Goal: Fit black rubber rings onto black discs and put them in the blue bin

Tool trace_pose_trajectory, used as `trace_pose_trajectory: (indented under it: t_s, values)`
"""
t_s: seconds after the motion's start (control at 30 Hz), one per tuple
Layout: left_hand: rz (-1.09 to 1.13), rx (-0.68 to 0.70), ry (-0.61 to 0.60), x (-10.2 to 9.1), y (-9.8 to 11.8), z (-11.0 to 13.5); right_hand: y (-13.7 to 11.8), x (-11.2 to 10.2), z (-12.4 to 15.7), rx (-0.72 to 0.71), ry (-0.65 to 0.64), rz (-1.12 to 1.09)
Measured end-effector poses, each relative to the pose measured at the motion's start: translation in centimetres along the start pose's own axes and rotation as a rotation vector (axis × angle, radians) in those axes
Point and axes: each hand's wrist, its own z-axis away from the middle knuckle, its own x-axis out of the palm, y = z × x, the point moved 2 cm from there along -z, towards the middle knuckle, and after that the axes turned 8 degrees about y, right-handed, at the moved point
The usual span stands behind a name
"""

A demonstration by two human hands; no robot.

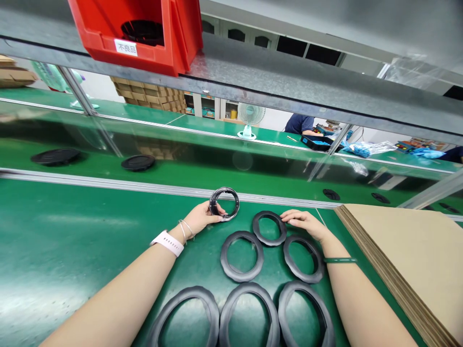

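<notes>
Left hand (pixel 202 217) pinches a shiny black ring (pixel 224 204), held upright off the green bench (pixel 72 250) near its far edge. Right hand (pixel 304 222) lies flat, fingers together, fingertips touching the far ring (pixel 269 228) of six matte black rings laid out between the arms. Cardboard stack (pixel 408 255) sits to the right. Red bin (pixel 141 33) on the shelf overhead.
</notes>
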Motion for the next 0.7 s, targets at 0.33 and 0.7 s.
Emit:
trace_pose_trajectory:
  t_s: [0.33, 0.7]
  values:
    - [0.004, 0.001, 0.006, -0.1, -0.2, 0.0, 0.2, 0.0, 0.2, 0.072, -0.005, -0.080]
    - [-0.003, 0.002, 0.009, 0.0, 0.2, 0.1, -1.9, 1.8, 0.1, 0.044, -0.156, -0.110]
